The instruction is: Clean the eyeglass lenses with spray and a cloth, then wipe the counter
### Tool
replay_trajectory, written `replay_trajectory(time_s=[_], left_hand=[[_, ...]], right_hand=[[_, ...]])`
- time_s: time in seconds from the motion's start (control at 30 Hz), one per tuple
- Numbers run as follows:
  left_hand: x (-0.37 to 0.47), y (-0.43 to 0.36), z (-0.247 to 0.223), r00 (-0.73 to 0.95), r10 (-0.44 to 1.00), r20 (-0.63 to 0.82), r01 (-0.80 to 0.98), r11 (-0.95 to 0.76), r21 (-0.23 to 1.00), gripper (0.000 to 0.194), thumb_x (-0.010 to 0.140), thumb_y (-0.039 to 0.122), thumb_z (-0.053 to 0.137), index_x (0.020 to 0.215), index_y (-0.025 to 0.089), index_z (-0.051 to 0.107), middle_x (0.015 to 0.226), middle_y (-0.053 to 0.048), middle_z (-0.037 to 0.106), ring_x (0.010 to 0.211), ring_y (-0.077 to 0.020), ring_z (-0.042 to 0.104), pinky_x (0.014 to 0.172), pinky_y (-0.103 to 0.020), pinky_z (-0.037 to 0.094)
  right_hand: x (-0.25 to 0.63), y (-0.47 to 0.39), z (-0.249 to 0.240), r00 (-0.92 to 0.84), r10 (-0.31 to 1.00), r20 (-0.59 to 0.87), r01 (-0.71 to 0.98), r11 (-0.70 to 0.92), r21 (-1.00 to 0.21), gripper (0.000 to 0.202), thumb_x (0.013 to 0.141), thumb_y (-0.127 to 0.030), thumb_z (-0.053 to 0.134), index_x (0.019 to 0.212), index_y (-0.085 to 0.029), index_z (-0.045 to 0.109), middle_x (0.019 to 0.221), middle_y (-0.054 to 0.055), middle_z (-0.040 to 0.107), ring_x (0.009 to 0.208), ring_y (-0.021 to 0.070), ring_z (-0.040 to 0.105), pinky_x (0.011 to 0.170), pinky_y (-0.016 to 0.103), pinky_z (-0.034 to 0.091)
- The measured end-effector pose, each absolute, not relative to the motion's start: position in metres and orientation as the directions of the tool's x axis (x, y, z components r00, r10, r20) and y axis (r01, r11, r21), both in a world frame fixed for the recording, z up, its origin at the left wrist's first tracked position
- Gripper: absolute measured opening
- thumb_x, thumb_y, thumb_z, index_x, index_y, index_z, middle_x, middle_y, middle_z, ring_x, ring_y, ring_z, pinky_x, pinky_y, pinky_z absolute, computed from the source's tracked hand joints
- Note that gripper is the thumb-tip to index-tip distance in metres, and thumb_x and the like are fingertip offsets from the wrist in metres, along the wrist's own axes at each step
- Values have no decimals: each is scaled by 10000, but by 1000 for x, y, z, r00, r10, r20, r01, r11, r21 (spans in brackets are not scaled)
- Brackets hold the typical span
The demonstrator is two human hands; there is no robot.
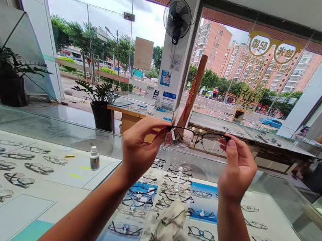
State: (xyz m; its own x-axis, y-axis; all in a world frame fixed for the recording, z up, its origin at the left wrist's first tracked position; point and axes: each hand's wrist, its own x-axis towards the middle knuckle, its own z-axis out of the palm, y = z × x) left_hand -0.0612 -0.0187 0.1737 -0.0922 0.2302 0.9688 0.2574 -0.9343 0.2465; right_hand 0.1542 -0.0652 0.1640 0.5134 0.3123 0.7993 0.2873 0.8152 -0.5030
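A pair of glasses (197, 139) with a dark upper rim and clear lenses is held up level above the glass display case. My left hand (143, 146) pinches its left end, fingers closed. At its right end my right hand (237, 168) grips the frame between thumb and fingers. Below and between my forearms a crumpled beige cloth (171, 223) lies on the case, over rows of eyeglasses. A small white bottle (95, 159) stands upright to the left of my left arm.
Many eyeglasses (19, 179) lie in rows in the display case (108, 138), left and right. Beyond it stand a potted plant (102, 114), a wooden post (193, 89) and further counters (254, 136). A black fan (177, 18) hangs on a pillar.
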Motion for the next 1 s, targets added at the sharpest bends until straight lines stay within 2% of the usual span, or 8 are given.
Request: replay_trajectory(time_s=[0.17,0.43,0.63,0.83,1.0], left_hand=[[-61,-19,176,-76,81,994,384,-917,104,174,962,131,696,1064,245,778,1015,-35,789,920,-162,735,761,-292,650],[-64,-14,177,-58,102,993,406,-906,117,146,964,153,689,1038,240,781,1010,-41,797,921,-170,741,765,-302,654],[-69,-8,177,-33,177,984,394,-902,176,133,964,179,696,1030,240,794,991,-40,805,912,-170,748,759,-298,655],[-72,-2,174,-4,246,969,324,-917,234,147,977,207,696,1080,236,797,1013,-45,792,873,-153,750,751,-277,651],[-76,3,177,7,206,978,387,-903,187,129,979,214,678,1048,221,787,976,-48,787,882,-159,742,780,-287,649]], right_hand=[[156,-63,164,503,485,715,63,805,-590,332,973,-501,762,1078,-187,788,1088,100,776,995,233,759,953,415,611],[161,-61,166,375,662,649,-120,729,-674,305,961,-494,768,1071,-211,797,1126,100,798,1053,240,772,991,427,625],[160,-60,166,351,688,635,-133,708,-694,354,952,-524,753,1079,-195,785,1064,106,806,1039,265,777,1005,480,628],[160,-58,165,312,729,610,-180,676,-715,367,939,-527,757,1072,-185,770,1066,110,802,1024,254,776,1024,478,613],[166,-50,162,301,759,577,-160,637,-754,333,912,-490,746,1037,-183,779,1063,112,799,1003,258,770,960,452,622]])
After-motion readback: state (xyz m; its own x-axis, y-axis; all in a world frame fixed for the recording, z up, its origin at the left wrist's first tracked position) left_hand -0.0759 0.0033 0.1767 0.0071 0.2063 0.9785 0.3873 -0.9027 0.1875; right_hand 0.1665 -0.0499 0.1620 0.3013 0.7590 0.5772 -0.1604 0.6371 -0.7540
